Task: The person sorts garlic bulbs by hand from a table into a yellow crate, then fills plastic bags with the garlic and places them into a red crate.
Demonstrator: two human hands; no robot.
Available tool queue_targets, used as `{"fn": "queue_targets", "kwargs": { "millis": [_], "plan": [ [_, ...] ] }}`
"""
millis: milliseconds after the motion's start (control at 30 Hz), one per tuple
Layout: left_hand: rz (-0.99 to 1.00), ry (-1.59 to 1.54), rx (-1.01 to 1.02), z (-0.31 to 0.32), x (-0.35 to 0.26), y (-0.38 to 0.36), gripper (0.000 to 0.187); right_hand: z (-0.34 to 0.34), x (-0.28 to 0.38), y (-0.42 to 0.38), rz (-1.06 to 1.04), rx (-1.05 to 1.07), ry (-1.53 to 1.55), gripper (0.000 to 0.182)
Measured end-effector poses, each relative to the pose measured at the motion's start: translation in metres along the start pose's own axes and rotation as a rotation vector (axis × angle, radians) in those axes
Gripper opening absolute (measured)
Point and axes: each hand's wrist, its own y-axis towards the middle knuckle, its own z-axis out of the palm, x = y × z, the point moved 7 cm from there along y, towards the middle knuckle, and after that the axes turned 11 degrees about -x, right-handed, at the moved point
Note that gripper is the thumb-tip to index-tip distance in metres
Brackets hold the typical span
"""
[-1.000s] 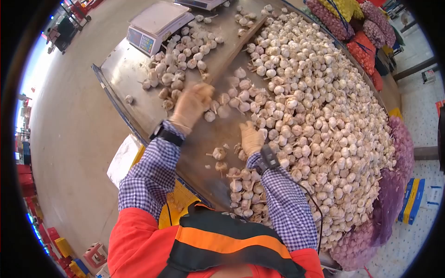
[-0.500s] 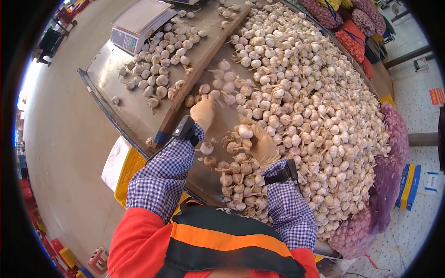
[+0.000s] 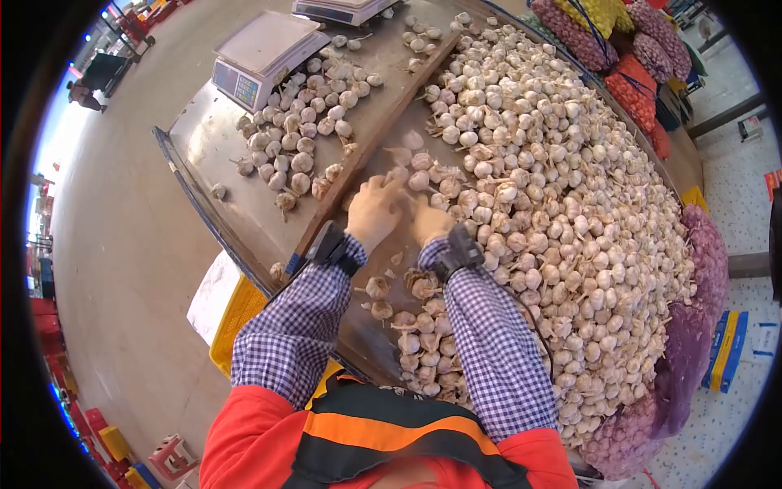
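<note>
My left hand (image 3: 375,212), in a tan glove, is beside the wooden divider, its fingers curled against a garlic bulb (image 3: 397,174). My right hand (image 3: 429,221), gloved the same way, is close to it on the right with bent fingers; what they hold, if anything, is hidden. Just beyond both hands lie a few garlic bulbs (image 3: 419,181), slightly blurred. A large heap of garlic (image 3: 570,236) spreads to my right. Nearer my body, a loose bulb (image 3: 376,287) lies on the metal tabletop with papery scraps around it.
The wooden divider (image 3: 371,151) runs across the table. Left of it are more garlic bulbs (image 3: 301,161) and a white scale (image 3: 269,50), with a second scale (image 3: 342,10) behind. A yellow crate (image 3: 232,322) hangs low at the left edge. Net sacks (image 3: 705,261) border the heap's right side.
My right hand has moved up and left to my left hand; the white bulb seen in it before is no longer visible. My left hand stays near the divider. The view has shifted slightly.
</note>
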Motion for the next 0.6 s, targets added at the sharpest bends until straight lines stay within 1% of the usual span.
{"fn": "queue_targets", "kwargs": {
  "millis": [33,100,133,167,233,267,333,367,433,467,500,533,567,600],
  "plan": [
    [-0.001,0.0,-0.003,0.006,0.001,0.011,0.042,0.0,0.0,-0.003,-0.002,-0.001,-0.002,0.045],
    [-0.15,0.163,0.436,0.049,0.015,0.013,0.034,-0.007,-0.001,-0.021,-0.026,0.008,0.042,0.039],
    [-0.155,0.176,0.407,0.061,0.019,0.014,0.029,-0.021,0.001,-0.032,-0.029,0.0,0.114,0.036],
    [-0.15,0.168,0.406,0.059,0.014,0.02,0.029,-0.026,-0.003,-0.044,-0.023,-0.004,0.109,0.036],
    [-0.102,0.194,0.577,0.062,0.004,0.023,0.025,-0.035,-0.01,-0.069,-0.031,-0.038,0.11,0.038],
    [-0.079,0.215,0.612,0.069,0.008,0.021,0.027,-0.036,-0.018,-0.074,-0.03,-0.04,0.106,0.038],
    [-0.121,0.218,0.644,0.078,0.022,0.012,0.029,-0.018,-0.033,-0.093,0.053,0.327,0.633,0.041],
    [-0.161,0.221,0.683,0.08,0.027,0.001,0.031,-0.017,-0.047,-0.107,0.064,0.335,0.631,0.041],
    [-0.152,0.219,0.678,0.08,0.026,-0.006,0.033,-0.048,-0.044,-0.13,-0.347,0.223,1.157,0.037],
    [-0.185,0.162,0.688,0.076,0.022,-0.009,0.031,-0.055,-0.047,-0.14,-0.066,0.394,1.426,0.038],
    [-0.219,0.107,0.696,0.07,0.018,-0.013,0.029,-0.063,-0.045,-0.148,-0.062,0.384,1.421,0.038],
    [-0.218,0.069,0.667,0.061,0.012,-0.019,0.024,-0.069,-0.04,-0.155,0.014,0.497,1.729,0.039],
    [-0.159,-0.059,0.614,0.055,0.004,-0.025,0.027,-0.078,-0.034,-0.161,0.093,0.616,2.037,0.041],
    [-0.194,-0.233,0.61,0.051,-0.001,-0.035,0.033,-0.08,-0.045,-0.161,0.195,0.433,1.814,0.04]
  ]
}}
